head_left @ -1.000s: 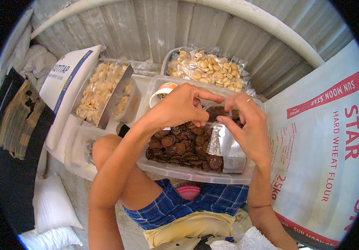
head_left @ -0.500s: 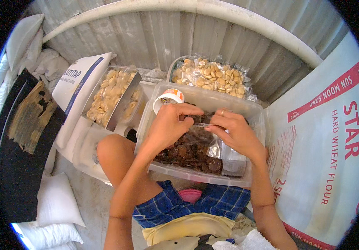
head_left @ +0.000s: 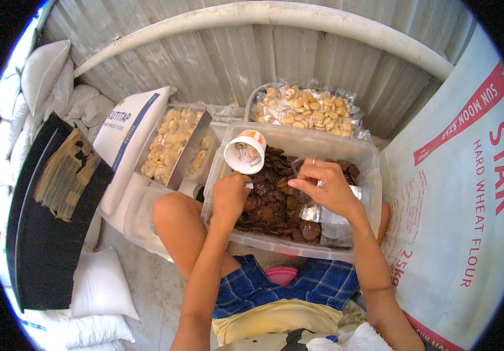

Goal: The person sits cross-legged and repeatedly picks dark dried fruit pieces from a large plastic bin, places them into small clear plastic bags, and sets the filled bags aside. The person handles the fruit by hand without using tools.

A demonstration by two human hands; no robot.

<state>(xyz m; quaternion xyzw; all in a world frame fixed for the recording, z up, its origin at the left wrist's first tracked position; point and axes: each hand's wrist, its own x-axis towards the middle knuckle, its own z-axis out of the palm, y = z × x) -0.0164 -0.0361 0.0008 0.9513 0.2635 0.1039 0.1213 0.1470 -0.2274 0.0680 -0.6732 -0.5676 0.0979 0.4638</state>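
Observation:
A translucent plastic tub (head_left: 371, 153) in front of me holds many dark brown round cookies (head_left: 275, 205). My left hand (head_left: 230, 198) is closed over the tub's left part, pinching a small white slip (head_left: 248, 185). Just above it, a white and orange cup (head_left: 251, 138) leans with its mouth toward me, holding small printed slips. My right hand (head_left: 324, 182), with a ring on one finger, pinches the edge of what looks like a clear plastic bag (head_left: 297, 165) above the cookies. Shiny clear bags (head_left: 337, 225) lie flat in the tub beneath my right wrist.
Behind the tub stands a container of bagged pale round cookies (head_left: 307, 110); another box of pale cookies (head_left: 170, 137) is at left. A large flour sack (head_left: 439, 199) rises at right. White sacks (head_left: 103, 284) and a black panel (head_left: 53, 234) fill the left side.
My hands, which were together at a clear bag, have come apart. The left has moved down and left, near the cup, and now pinches a white slip; the right keeps the bag.

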